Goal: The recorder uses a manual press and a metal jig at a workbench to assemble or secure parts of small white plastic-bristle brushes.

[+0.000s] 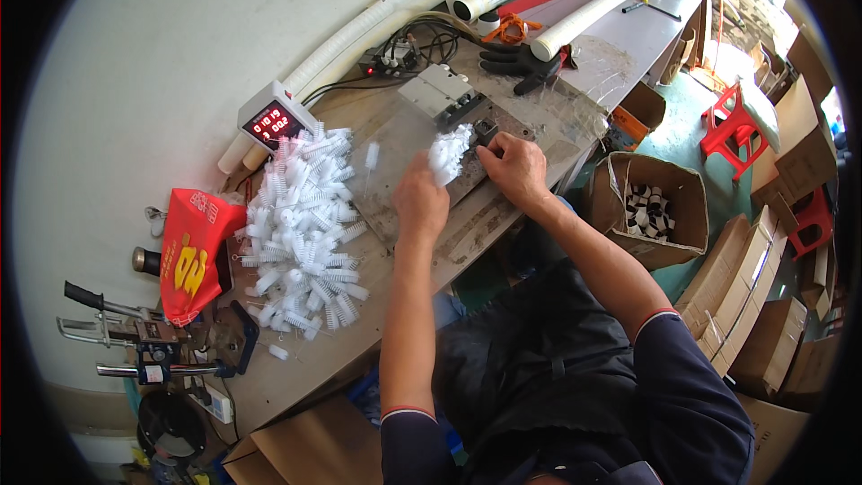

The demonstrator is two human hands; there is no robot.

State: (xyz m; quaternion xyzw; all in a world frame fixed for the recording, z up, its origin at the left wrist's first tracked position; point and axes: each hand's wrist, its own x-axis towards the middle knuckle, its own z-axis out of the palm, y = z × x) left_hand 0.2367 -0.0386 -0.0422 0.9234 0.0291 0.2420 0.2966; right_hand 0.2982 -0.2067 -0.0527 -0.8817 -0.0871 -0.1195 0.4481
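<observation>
My left hand [422,199] is closed around a bunch of small white bristle brushes [447,154], their heads sticking up past the fingers. To its right, my right hand [519,172] has its fingers drawn together at a small dark metal fixture [486,130] on the bench plate. Whatever those fingers pinch, if anything, is too small to make out. A large heap of white bristle brushes [305,224] lies left of my left hand. One loose brush [372,156] rests between the heap and a grey machine box [438,90].
A counter with red digits [278,119] stands behind the heap, beside a red bag [193,251]. Black gloves [521,65] and white tubes [593,16] lie farther back on the bench. On the floor at right, an open carton [687,216] holds black-and-white pieces, near a red stool [736,130].
</observation>
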